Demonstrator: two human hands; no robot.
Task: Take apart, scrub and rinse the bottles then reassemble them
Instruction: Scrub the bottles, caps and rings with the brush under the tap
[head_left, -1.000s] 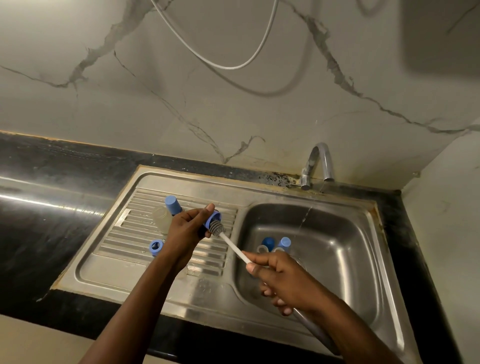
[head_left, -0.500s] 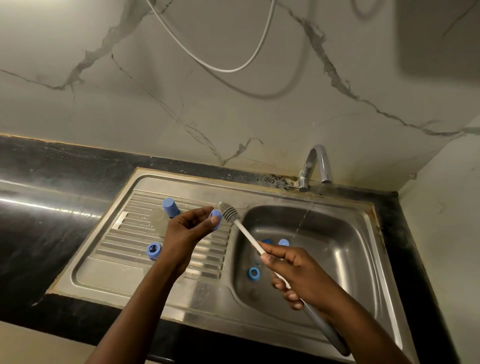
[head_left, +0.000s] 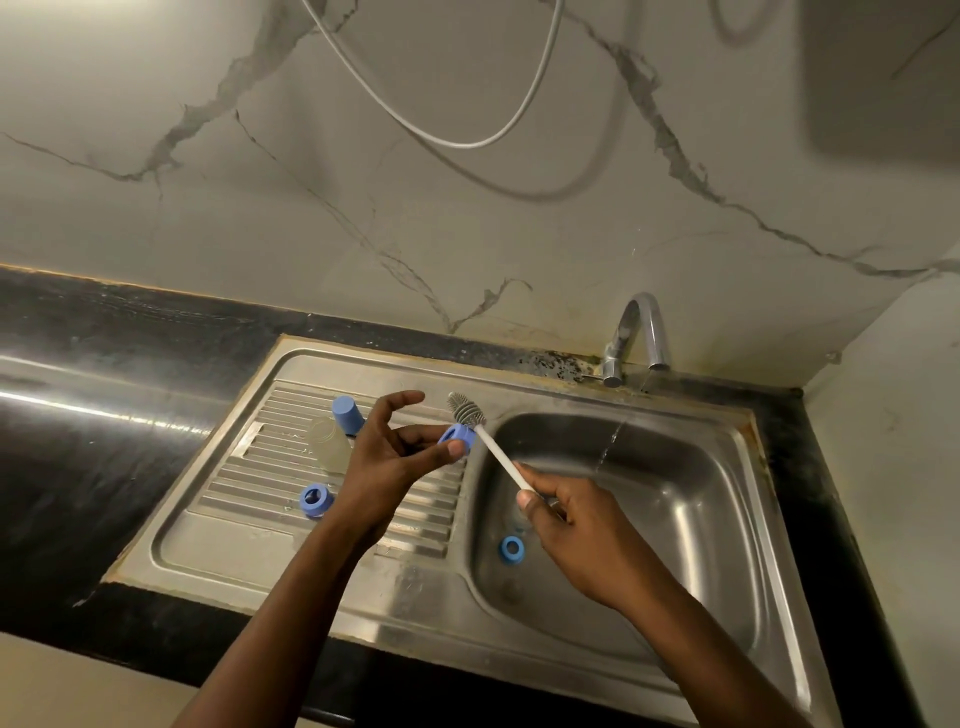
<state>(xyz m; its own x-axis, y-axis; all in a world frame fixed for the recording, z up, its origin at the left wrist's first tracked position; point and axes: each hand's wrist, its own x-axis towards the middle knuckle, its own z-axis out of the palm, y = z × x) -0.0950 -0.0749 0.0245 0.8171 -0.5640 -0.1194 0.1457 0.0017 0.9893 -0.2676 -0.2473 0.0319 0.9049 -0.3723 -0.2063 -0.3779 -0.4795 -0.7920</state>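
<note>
Thumb and fingertip of the left hand (head_left: 384, 467) pinch a small blue ring (head_left: 456, 439), the other fingers spread wide above it. The right hand (head_left: 576, 535) is wrapped round the low end of the brush (head_left: 466, 408), whose grey head stands just past the ring; whether the white handle runs through the ring or beside it cannot be told. That light pinch on a wet part looks like the weak point: a hard stroke could knock the ring loose, right into the basin (head_left: 717, 519), where a second ring (head_left: 511, 549) lies. Left, on the drainboard (head_left: 228, 540), lie a clear bottle (head_left: 327, 441), a cap (head_left: 347, 414) and a third ring (head_left: 315, 500). Water runs from the tap (head_left: 636, 332) and may splash.
</note>
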